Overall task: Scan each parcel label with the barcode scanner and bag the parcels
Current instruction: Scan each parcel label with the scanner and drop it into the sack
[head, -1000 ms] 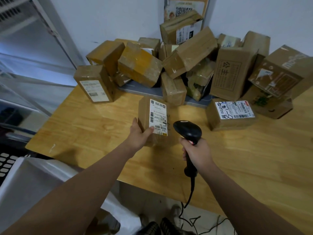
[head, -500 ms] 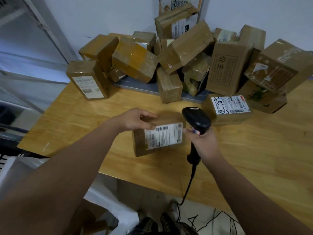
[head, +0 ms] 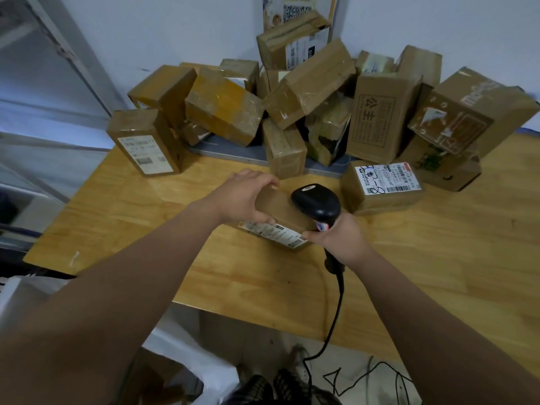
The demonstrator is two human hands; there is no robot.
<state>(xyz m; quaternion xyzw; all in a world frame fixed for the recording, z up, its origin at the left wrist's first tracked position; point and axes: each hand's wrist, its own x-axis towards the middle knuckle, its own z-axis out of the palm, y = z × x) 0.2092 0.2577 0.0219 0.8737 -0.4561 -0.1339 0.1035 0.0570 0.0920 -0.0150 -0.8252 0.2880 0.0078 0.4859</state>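
Observation:
A small brown parcel (head: 279, 213) is held over the wooden table (head: 438, 258), its white label (head: 276, 232) tipped toward me along the lower edge. My left hand (head: 244, 197) grips the parcel's left end from above. My right hand (head: 340, 238) holds the black barcode scanner (head: 317, 203) by its handle, and its fingertips touch the parcel's right end. The scanner head sits over the parcel's right part. A white bag (head: 187, 361) lies low at the left, below the table edge.
Several taped cardboard parcels (head: 306, 92) are piled against the wall at the back. One labelled box (head: 382, 185) lies just right of the scanner, another (head: 146, 141) stands at the left. The scanner cable (head: 333, 323) hangs over the table's front edge.
The parcel was standing upright with its label facing me; my left hand has turned it onto its side and tipped the label downward. My right hand with the scanner closed in on its right end.

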